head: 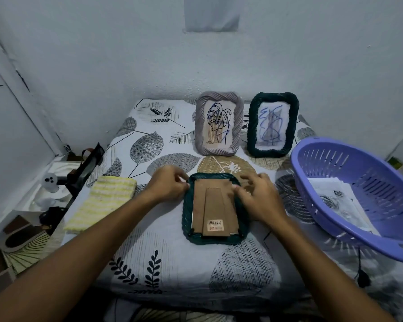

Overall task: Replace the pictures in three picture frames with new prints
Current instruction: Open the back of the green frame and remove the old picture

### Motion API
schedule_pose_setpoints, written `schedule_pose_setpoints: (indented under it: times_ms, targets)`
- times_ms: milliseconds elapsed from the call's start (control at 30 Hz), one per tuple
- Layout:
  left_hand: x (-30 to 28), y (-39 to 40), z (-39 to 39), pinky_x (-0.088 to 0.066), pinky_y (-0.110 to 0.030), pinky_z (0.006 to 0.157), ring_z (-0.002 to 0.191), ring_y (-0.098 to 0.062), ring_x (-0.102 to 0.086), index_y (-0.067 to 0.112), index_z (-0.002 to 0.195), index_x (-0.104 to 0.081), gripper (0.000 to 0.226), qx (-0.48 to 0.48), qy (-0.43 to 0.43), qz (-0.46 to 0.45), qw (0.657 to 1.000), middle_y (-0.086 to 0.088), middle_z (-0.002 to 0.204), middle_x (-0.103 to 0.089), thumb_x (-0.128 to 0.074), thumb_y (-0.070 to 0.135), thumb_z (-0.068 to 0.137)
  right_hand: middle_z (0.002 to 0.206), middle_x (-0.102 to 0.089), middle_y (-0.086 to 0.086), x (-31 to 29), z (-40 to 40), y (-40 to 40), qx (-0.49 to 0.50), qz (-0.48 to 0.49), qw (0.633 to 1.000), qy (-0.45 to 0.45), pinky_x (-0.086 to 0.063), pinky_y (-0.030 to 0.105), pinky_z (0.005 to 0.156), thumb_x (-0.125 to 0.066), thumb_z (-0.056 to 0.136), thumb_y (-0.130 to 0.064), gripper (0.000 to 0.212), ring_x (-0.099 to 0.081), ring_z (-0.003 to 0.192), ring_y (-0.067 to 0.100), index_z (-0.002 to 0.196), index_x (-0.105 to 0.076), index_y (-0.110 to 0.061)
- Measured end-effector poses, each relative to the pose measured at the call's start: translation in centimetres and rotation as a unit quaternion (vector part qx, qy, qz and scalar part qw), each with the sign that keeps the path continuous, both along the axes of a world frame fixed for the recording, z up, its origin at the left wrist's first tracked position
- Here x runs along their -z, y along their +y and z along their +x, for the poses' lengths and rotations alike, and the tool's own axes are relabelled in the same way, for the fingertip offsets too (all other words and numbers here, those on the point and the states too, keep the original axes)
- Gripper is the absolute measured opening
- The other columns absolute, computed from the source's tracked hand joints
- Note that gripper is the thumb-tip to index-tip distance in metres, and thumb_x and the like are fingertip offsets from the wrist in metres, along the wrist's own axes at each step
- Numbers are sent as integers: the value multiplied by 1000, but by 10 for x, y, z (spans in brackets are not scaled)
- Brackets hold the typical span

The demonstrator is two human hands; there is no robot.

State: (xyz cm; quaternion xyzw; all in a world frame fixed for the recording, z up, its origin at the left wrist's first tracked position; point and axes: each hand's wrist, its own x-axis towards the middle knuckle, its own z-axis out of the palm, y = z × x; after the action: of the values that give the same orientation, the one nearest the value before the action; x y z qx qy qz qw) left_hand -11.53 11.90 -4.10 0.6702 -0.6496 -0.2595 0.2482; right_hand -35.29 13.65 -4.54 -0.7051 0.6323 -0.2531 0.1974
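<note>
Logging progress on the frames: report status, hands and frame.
Left hand and right hand both at the top corners of the face-down green frame. Cardboard backing still in. Nothing in the way.

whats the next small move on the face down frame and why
Probably turn the top corner tabs aside to free the cardboard backing. The dark green frame lies face down with the backing seated, and the left hand and right hand have fingers at its upper corners.

Face-down frame lay at centre on the bedsheet; two upright frames stood above it; folded cloth at left; basket with prints at right.
</note>
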Motion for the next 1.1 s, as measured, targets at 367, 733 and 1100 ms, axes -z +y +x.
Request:
schedule_pose_setpoints:
  times_ms: [367, 733, 1100]
  targets:
    - [2, -39, -20, -54, -35, 68, 66, -20, -63, 5, 73, -71, 38, -83, -41, 25, 995, -8, 69, -68, -77, 42, 75, 62, -58, 5, -11, 11, -79, 19, 155, 986, -63, -42, 29, 55, -81, 74, -30, 33, -52, 58, 16, 64, -57, -10]
    - [5, -40, -19, -58, -35, 69, 72, -23, -67, 6, 71, -71, 27, -95, 4, 30, 995, -10, 74, -71, -86, 28, 66, 65, -62, 6, -7, 12, -78, 38, 196, 974, -108, -42, 27, 47, -83, 72, -16, 28, -53, 49, 15, 70, -57, -8]
    - [5, -41, -8, -53, -24, 44, 43, -18, -59, -3, 77, -72, 15, -89, 153, 90, 980, -17, 70, -69, -82, 7, 70, 56, -56, 11, -11, 5, -79, 46, 256, 951, -170, -29, 19, 33, -74, 79, -1, 11, -42, 30, 9, 82, -65, 4]
